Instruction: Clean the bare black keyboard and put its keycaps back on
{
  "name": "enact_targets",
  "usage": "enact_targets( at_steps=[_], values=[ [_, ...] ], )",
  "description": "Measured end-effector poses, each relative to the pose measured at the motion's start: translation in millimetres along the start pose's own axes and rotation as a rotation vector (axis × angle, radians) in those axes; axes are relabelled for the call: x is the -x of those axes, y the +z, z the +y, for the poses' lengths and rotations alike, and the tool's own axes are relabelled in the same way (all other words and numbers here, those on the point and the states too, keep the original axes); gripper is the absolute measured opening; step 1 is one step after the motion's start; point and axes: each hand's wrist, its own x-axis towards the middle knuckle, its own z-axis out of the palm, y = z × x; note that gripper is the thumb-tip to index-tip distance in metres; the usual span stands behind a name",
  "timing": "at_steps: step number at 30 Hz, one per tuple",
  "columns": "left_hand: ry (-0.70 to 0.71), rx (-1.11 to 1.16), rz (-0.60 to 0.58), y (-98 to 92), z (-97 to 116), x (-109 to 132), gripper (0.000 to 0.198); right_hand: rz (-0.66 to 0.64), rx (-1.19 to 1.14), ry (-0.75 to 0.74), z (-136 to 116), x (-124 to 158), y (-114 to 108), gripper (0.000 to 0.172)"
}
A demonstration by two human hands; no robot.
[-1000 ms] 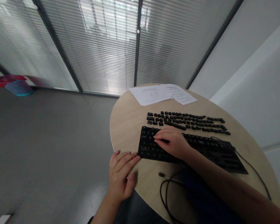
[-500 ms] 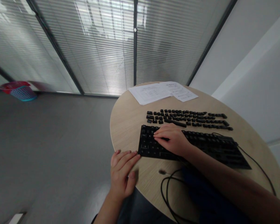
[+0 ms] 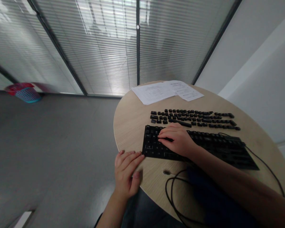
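A black keyboard (image 3: 154,150) lies on the round wooden table. Keycaps show along its far rows, while much of its near part looks bare. My right hand (image 3: 177,139) is over its left half, thumb and fingers drawn together in a pinch close to the keys. Whatever is between those fingertips is hidden. My left hand (image 3: 127,172) rests flat on the table's edge, fingers stretched out, with its fingertips at the keyboard's near left corner. Behind the keyboard, loose black keycaps (image 3: 180,123) are laid out in several rows, a long space bar among them.
Printed sheets (image 3: 154,93) lie at the back of the table (image 3: 125,123). A black cable (image 3: 172,190) loops at the near edge, and another cord (image 3: 263,161) runs off to the right. A red and blue basket (image 3: 27,93) stands on the floor by the blinds.
The whole view has shifted slightly. Both hands keep nearly the same pose and place relative to the keyboard.
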Motion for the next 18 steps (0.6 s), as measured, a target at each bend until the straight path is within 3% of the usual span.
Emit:
enact_targets(
  at_steps=[18],
  values=[
    [-0.017, 0.014, 0.001, -0.2, 2.1, -0.6, 0.041, -0.044, -0.034, 0.024, -0.4, -3.4, -4.6, 0.014]
  ],
)
